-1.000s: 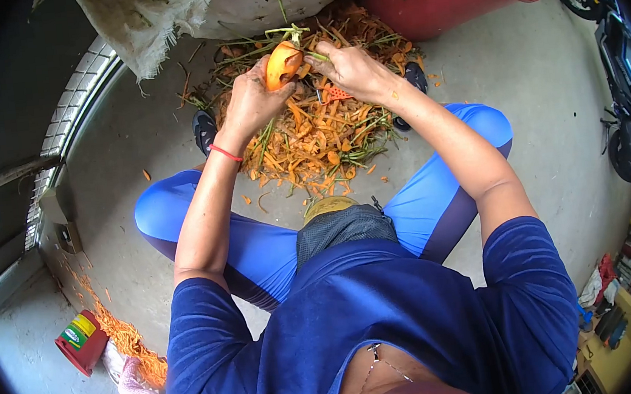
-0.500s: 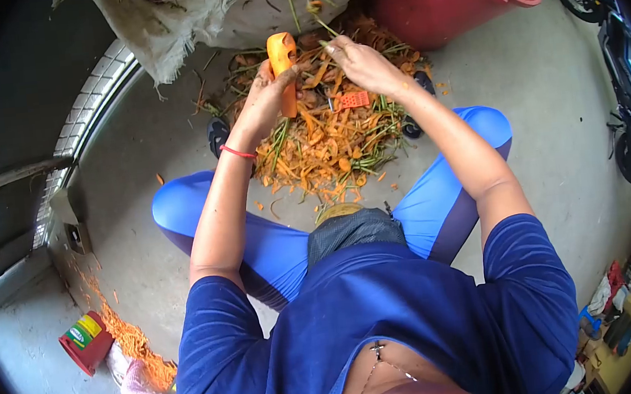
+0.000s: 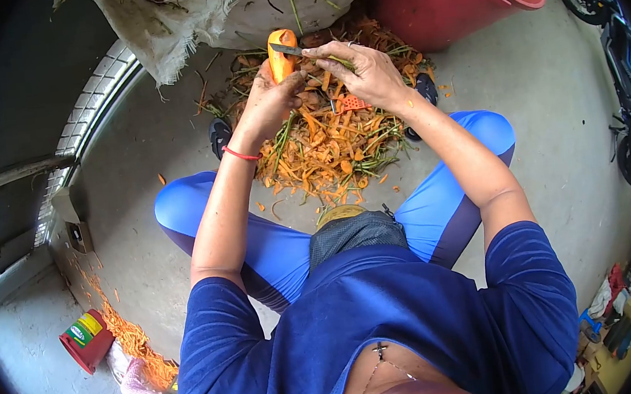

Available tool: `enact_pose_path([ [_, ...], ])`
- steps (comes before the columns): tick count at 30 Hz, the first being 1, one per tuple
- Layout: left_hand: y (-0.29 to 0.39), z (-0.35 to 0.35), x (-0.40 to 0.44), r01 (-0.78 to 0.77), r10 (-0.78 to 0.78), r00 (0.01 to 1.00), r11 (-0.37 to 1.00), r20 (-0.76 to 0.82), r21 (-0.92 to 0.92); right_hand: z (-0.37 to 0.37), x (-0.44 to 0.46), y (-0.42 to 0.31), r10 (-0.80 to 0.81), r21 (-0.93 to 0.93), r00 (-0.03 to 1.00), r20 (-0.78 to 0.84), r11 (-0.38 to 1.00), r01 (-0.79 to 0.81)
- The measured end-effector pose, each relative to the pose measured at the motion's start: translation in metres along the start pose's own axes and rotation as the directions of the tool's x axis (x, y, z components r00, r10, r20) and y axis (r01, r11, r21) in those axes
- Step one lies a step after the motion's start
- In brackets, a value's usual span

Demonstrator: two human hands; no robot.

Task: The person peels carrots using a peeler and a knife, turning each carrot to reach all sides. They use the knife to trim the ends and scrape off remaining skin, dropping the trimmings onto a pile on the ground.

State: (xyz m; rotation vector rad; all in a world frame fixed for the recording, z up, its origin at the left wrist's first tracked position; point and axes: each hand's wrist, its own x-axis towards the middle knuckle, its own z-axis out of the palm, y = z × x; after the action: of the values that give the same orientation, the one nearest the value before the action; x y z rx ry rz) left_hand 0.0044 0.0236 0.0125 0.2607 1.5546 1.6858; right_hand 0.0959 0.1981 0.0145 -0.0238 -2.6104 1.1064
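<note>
My left hand (image 3: pixel 273 98) is wrapped round a peeled orange carrot (image 3: pixel 283 68), which points up and away from me with a dark spot near its top end. In my right hand (image 3: pixel 364 74) is a small knife (image 3: pixel 286 49), its dark blade lying across the upper part of the carrot. Part of the knife's handle is hidden by my fingers. Below both hands spreads a heap of carrot peelings and green stems (image 3: pixel 319 151). An orange peeler (image 3: pixel 352 103) rests on that heap, partly behind my right wrist.
A large red tub (image 3: pixel 426 4) stands beyond the heap at the right. A whitish sack (image 3: pixel 252 13) with stems on it is at the far side. My shoes flank the heap. A tipped red bucket (image 3: pixel 84 342), orange shreds (image 3: pixel 127 329) and a motorcycle (image 3: pixel 629 98) are farther out.
My right hand has moved left and down, bringing the knife blade onto the carrot. The green stem with an orange end that stuck out above that hand no longer shows there.
</note>
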Motion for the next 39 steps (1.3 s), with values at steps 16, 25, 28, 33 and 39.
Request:
enact_pose_path([
  [16,0.006,0.016,-0.006,0.093,-0.102,0.994,0.976,-0.037,-0.197,0.0,0.012,0.011,-0.001,-0.231,0.999,0.034,0.973,0.009],
  [25,-0.019,-0.016,0.009,-0.19,0.287,0.957,0.707,-0.032,0.681,-0.005,0.017,0.008,0.217,-0.02,0.951,0.22,0.976,-0.218],
  [28,0.002,-0.024,0.001,-0.168,0.279,0.959,0.436,0.045,0.884,-0.014,0.018,0.02,0.175,-0.012,0.948,0.264,0.984,-0.178],
  [33,0.004,-0.032,-0.004,-0.021,0.011,0.999,0.952,0.034,0.307,-0.032,0.026,0.047,0.144,0.357,0.973,0.18,0.912,-0.201],
  [39,0.011,-0.017,0.004,0.028,-0.014,0.999,0.874,0.032,-0.486,-0.004,0.015,-0.006,0.157,0.349,0.974,0.165,0.914,-0.207],
])
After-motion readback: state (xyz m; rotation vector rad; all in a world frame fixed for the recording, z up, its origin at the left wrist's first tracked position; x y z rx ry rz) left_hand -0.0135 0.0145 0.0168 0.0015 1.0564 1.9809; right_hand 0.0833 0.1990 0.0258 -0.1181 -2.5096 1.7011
